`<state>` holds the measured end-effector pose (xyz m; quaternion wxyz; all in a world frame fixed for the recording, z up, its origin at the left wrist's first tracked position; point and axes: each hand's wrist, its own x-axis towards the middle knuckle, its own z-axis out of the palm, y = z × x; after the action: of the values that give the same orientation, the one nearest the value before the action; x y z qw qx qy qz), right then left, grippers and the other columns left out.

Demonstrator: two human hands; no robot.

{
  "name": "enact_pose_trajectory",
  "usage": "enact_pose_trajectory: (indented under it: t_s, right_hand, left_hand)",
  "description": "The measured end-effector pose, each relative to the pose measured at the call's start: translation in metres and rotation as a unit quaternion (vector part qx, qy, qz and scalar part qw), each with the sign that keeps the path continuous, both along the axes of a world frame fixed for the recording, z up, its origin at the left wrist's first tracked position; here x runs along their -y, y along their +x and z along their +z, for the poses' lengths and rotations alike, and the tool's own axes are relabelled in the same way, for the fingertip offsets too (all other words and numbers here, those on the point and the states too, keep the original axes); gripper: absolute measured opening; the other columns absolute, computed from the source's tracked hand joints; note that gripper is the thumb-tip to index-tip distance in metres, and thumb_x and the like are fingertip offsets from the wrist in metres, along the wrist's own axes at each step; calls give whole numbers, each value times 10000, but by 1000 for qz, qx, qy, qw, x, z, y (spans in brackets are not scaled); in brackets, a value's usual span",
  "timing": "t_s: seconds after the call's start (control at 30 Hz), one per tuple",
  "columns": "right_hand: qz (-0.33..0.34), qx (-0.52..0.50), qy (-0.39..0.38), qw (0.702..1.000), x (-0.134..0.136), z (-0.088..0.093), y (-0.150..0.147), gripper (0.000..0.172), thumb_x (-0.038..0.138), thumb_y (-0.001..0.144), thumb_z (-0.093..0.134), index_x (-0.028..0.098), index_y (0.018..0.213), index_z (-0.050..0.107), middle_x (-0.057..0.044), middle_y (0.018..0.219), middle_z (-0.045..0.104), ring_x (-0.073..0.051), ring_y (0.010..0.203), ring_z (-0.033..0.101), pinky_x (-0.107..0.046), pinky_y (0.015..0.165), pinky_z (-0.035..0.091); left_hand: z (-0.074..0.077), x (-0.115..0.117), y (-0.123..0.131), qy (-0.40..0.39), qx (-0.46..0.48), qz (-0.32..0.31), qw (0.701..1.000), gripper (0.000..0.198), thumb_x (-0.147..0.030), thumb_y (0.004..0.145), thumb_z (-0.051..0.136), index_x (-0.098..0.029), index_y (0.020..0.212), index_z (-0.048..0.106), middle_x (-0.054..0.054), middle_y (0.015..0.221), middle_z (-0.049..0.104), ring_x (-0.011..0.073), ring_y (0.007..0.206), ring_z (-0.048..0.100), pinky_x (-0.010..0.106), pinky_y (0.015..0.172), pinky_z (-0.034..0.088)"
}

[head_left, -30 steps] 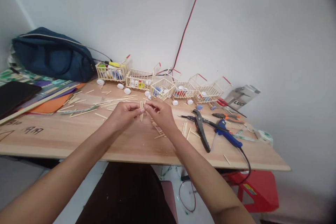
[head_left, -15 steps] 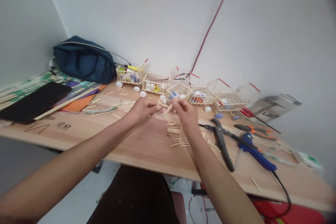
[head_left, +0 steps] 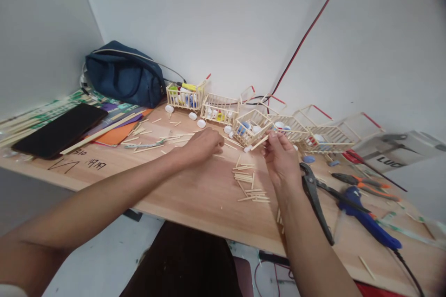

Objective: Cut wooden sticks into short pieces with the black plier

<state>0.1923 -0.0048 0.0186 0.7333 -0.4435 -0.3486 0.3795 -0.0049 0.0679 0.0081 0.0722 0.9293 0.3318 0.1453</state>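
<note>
My right hand (head_left: 281,160) pinches a short wooden stick (head_left: 259,143) between thumb and fingers, raised in front of the small stick-built carts. To its left, my left hand (head_left: 205,146) is low over the table with its fingers curled downward. What those fingers hold, if anything, is hidden. A loose stick (head_left: 219,156) lies just by its fingertips. Below and between the hands is a pile of short cut sticks (head_left: 244,177). Behind the right hand stands a little cart (head_left: 251,126) of sticks with bottle caps inside.
Several more stick carts, such as one (head_left: 220,107) with white wheels, line the wall. Pliers (head_left: 315,199), a blue glue gun (head_left: 371,220) and orange-handled pliers (head_left: 365,183) lie at right. A black phone (head_left: 61,130) and a blue bag (head_left: 123,74) are at left.
My hands have parted from being close together. The right one has moved rightward with the stick, while the left has lowered toward the tabletop. The view has shifted a little.
</note>
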Motion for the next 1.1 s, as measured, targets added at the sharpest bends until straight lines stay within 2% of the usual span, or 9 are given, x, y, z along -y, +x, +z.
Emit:
enact_pose_trajectory:
  t_s: [0.13,0.2,0.3,0.43,0.6,0.8,0.93,1.1]
  right_hand:
    - [0,7,-5,1000,-1,-2,1,370,434,520,872,192,724,679,40,671,587,-51,553,475,-166,459,355]
    - [5,18,-6,1000,-2,-4,1,367,447,542,860,194,729,671,41,660,579,-58,554,480,-173,460,358]
    - [21,40,-7,999,-2,-7,1,340,466,607,825,204,752,663,45,632,564,-64,544,478,-184,463,359]
    - [37,40,-10,998,-2,-11,0,318,459,637,813,206,751,659,43,634,570,-61,544,474,-182,475,363]
    - [53,51,-25,997,-3,-14,0,310,459,642,808,206,757,671,39,626,576,-66,539,468,-189,475,352]
    - [54,77,-55,994,-3,-19,-7,314,472,666,780,197,774,674,35,629,571,-74,536,455,-216,496,349]
    - [64,99,-69,991,-3,-22,-11,318,471,660,782,196,753,653,34,638,571,-80,547,457,-218,506,352]
    - [63,125,-84,987,-3,-27,-14,319,475,675,773,192,774,664,28,655,573,-91,588,481,-211,521,379]
  left_hand:
    - [2,-9,19,102,-15,-88,991,219,-120,841,527,-147,996,680,113,1047,664,223,987,569,311,834,404]
    - [-1,-12,28,142,-39,-90,985,255,-85,842,505,-135,1032,666,129,1083,648,239,999,563,336,843,413]
    - [-10,-15,35,176,-69,-58,980,245,-86,873,455,-116,986,670,153,1104,627,263,1013,556,367,835,424]
    - [-18,-20,36,139,-69,-36,987,220,-144,894,465,-120,968,670,142,1080,631,261,1016,571,348,818,438]
    - [-8,-22,27,88,-37,-12,995,235,-162,898,457,-119,947,683,136,986,670,244,963,606,325,795,445]
    - [3,-21,14,32,-141,29,989,226,-100,849,462,-93,889,685,158,958,693,259,944,632,327,795,458]
    - [0,-19,6,14,-173,23,985,247,-90,857,447,-91,938,681,172,975,698,258,939,650,324,791,470]
    - [1,-11,-7,-22,-164,5,986,253,-60,831,451,-109,936,675,167,940,693,254,909,655,320,762,479]
